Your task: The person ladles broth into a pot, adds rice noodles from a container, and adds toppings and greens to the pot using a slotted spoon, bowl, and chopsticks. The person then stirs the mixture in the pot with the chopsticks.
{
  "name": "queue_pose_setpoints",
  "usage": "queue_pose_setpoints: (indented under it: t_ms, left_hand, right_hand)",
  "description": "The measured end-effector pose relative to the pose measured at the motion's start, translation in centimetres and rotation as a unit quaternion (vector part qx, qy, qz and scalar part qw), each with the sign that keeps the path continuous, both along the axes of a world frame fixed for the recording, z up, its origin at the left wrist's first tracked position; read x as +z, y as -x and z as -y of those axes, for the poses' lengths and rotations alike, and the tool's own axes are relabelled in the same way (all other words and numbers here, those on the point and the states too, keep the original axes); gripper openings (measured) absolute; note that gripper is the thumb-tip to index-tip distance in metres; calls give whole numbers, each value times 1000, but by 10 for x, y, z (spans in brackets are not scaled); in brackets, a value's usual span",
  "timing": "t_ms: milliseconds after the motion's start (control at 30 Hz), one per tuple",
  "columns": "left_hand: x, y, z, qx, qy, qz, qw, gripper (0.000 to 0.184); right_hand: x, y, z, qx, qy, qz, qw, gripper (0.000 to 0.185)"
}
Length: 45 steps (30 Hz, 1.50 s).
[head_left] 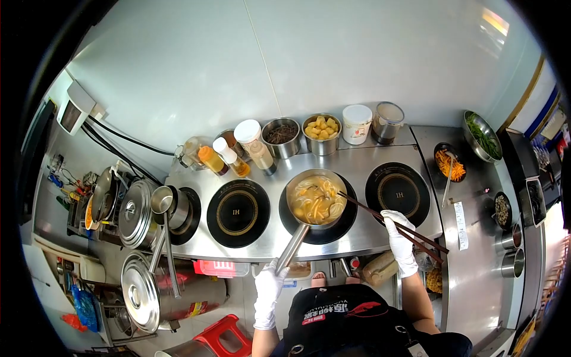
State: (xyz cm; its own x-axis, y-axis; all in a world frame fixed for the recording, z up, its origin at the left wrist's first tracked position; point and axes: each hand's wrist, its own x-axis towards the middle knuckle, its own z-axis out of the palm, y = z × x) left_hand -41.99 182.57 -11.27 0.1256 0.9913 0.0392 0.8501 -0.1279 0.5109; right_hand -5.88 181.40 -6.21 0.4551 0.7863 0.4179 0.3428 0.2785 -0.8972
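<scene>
My left hand (271, 291), in a white glove, is closed round the long handle of a metal saucepan (293, 246). The pan rests on a black induction hob (329, 235). Inside it are noodles (317, 202) in a yellowish broth with orange shreds. My right hand (399, 241), also gloved in white, grips a pair of long dark chopsticks (426, 240). Their tips reach to the right rim of the pan; whether they touch the noodles is hard to tell.
More hobs lie left (238, 213) and right (397, 195) of the pan. Behind stand squeeze bottles (212, 160), a pot of potato chunks (322, 128) and a white tub (357, 124). Lidded pots (138, 214) and a ladle (167, 238) are at left; a bowl of greens (482, 136) is at right.
</scene>
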Motion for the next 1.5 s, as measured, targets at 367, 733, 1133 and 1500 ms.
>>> queue_pose_setpoints:
  t_ms: [367,733,1133,1500]
  left_hand:
    - [-3,2,-1,0,4,-7,1000,48]
    - [4,0,-2,-2,28,-14,1000,49]
    - [6,-1,-1,-1,36,-12,999,50]
    - [0,2,-3,-27,-7,-21,999,50]
  right_hand:
    - [1,2,0,-6,12,-11,1000,12]
    - [15,27,-22,67,6,2,998,11]
    - [-12,52,-91,192,83,-4,978,16]
    - [44,13,-61,178,44,25,983,4]
